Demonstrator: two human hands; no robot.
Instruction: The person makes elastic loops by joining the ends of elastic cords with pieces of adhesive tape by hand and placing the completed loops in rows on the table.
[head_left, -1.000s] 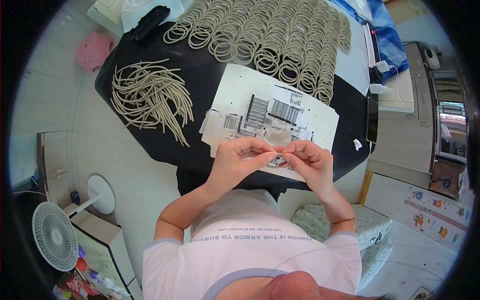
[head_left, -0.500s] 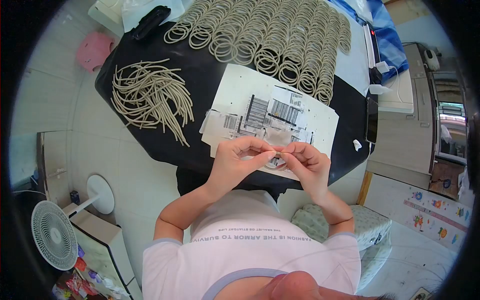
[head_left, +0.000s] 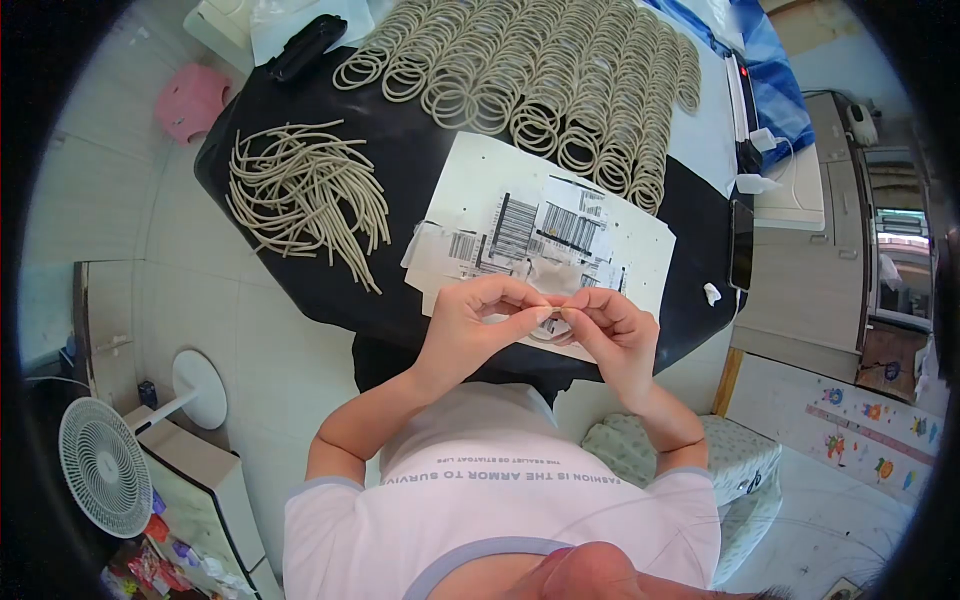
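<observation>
Pinched between both hands is a thin beige cord (head_left: 556, 341) bent into a ring, its two ends meeting at my fingertips. My left hand (head_left: 483, 318) grips one end with thumb and forefinger; my right hand (head_left: 614, 335) pinches the other. The fingertips partly hide the join. Under the hands lies a white board (head_left: 480, 165) with barcode labels (head_left: 570, 222) on it. Loose cut cords (head_left: 305, 195) lie in a heap to the left. Rows of finished-looking beige cord rings (head_left: 540, 100) overlap along the far side of the table.
A black cloth (head_left: 330, 300) covers the table. A black case (head_left: 307, 47) lies at its far left, a phone (head_left: 741, 245) and a crumpled white scrap (head_left: 711, 294) at the right. A white fan (head_left: 105, 468) stands on the floor at left, near a pink stool (head_left: 192, 102).
Both hands keep the same pinch on the cord ring, with barely any movement. The view has shifted very slightly.
</observation>
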